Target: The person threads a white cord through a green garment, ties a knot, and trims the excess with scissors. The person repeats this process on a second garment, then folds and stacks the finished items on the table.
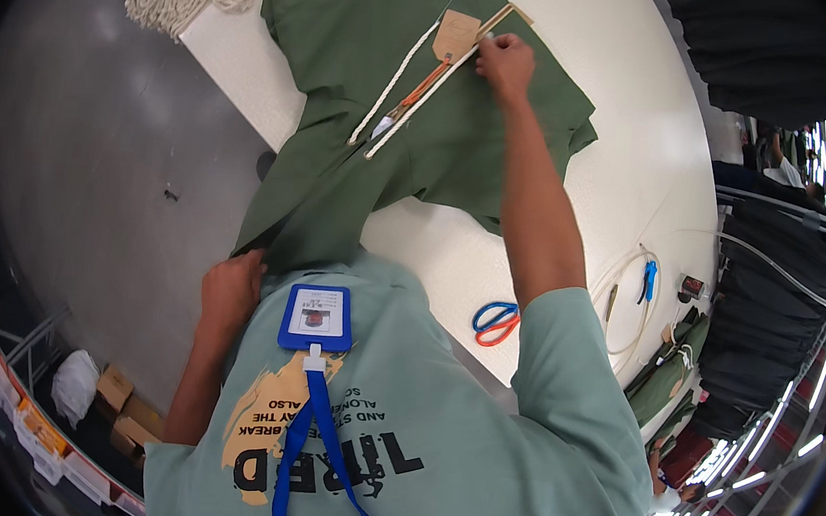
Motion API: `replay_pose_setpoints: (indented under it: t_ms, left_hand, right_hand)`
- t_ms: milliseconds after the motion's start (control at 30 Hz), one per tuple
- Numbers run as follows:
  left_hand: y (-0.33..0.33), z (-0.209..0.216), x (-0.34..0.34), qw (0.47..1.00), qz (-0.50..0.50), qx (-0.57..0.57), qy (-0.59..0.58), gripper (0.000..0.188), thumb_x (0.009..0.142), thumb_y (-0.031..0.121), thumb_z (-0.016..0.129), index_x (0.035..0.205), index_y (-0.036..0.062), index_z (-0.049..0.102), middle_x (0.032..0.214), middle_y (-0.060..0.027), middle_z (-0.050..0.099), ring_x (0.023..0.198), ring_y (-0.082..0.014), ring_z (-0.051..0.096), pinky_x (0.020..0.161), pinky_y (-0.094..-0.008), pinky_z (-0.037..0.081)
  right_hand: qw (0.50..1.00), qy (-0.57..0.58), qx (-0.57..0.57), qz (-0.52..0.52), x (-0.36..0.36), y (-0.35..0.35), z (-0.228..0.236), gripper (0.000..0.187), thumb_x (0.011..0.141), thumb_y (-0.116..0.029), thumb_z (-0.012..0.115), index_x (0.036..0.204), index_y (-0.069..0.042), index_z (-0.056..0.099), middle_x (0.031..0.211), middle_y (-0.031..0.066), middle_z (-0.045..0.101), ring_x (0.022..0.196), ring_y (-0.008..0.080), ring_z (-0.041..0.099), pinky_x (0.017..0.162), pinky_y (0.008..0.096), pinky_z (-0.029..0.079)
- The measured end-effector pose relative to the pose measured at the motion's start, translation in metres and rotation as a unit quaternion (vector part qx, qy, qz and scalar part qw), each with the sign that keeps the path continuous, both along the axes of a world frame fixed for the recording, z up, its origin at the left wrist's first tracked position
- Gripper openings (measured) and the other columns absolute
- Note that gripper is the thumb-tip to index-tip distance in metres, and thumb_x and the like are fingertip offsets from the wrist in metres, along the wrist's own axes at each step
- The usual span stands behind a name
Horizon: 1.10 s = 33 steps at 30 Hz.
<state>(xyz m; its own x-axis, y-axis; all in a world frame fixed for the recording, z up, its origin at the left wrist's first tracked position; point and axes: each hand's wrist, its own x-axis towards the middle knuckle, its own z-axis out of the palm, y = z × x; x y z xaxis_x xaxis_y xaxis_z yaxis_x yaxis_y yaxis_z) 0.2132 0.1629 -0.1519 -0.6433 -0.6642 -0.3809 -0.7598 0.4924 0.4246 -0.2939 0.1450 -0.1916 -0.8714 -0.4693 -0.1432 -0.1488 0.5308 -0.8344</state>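
My right hand [506,66] pinches the right white cord [423,102], my left hand [233,287] grips the green garment [340,37]; too hard a tug could draw the cord out

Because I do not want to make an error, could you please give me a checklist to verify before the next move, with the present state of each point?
1. Left hand grips the green garment: ok, it holds the lower edge.
2. Right hand has a secure grip on the right white cord: cannot tell; the fingers are at its upper end, but the pinch is unclear.
3. Left white cord lies outside the garment: ok.
4. Garment lies fully flat on the table: not ok; its lower part is drawn off the edge, with folds.
5. Blue-and-red-handled tool is apart from the garment: ok, it lies on the table.
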Motion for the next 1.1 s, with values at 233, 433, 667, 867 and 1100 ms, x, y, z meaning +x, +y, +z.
replay_pose_setpoints:
  t_ms: [233,433,667,867,1100]
  left_hand:
    - [-0.002,0.003,0.0,0.999,0.0,0.012,0.031,0.02,0.088,0.016,0.066,0.107,0.0077,0.067,0.088,-0.0178,0.07,0.08,-0.0404,0.066,0.07,-0.0497,0.053]
    - [-0.008,0.006,-0.004,0.999,-0.025,0.036,0.003,0.02,0.09,0.017,0.065,0.107,0.0071,0.068,0.09,-0.0197,0.07,0.081,-0.0411,0.066,0.071,-0.0497,0.053]
    - [-0.007,0.012,-0.012,0.999,-0.01,0.042,0.001,0.016,0.089,0.016,0.067,0.1,0.004,0.069,0.085,-0.0208,0.069,0.078,-0.0432,0.065,0.069,-0.0502,0.052]
    - [-0.011,0.011,-0.013,0.997,-0.019,0.071,-0.016,0.016,0.089,0.018,0.068,0.097,0.0039,0.069,0.084,-0.0212,0.069,0.077,-0.0428,0.066,0.068,-0.05,0.052]
    - [-0.013,0.014,-0.016,0.997,-0.034,0.06,-0.037,0.017,0.089,0.02,0.069,0.096,0.0046,0.069,0.082,-0.0216,0.068,0.077,-0.0427,0.066,0.068,-0.0505,0.052]
  right_hand:
    - [0.975,0.219,0.033,0.02,0.021,-0.029,0.008,0.035,0.084,-0.036,0.073,0.092,-0.002,0.071,0.087,0.0154,0.074,0.081,0.03,0.071,0.075,0.0414,0.055]
    - [0.935,0.163,0.289,0.123,0.04,-0.074,0.013,0.037,0.084,-0.041,0.07,0.103,-0.009,0.074,0.106,0.0155,0.073,0.104,0.0338,0.069,0.087,0.0469,0.054]
    - [0.969,0.082,0.22,0.072,0.034,-0.087,0.014,0.032,0.078,-0.034,0.069,0.099,-0.01,0.075,0.102,0.0151,0.074,0.101,0.0337,0.07,0.086,0.0442,0.054]
    - [0.998,-0.044,0.029,0.029,-0.037,-0.054,0.005,0.024,0.074,-0.023,0.078,0.081,-0.001,0.072,0.079,0.0109,0.071,0.073,0.0217,0.066,0.067,0.0356,0.052]
    - [0.996,-0.092,-0.002,-0.018,-0.051,-0.04,-0.038,0.015,0.075,-0.01,0.08,0.073,0.001,0.069,0.073,0.0084,0.067,0.064,0.0181,0.061,0.061,0.0332,0.048]
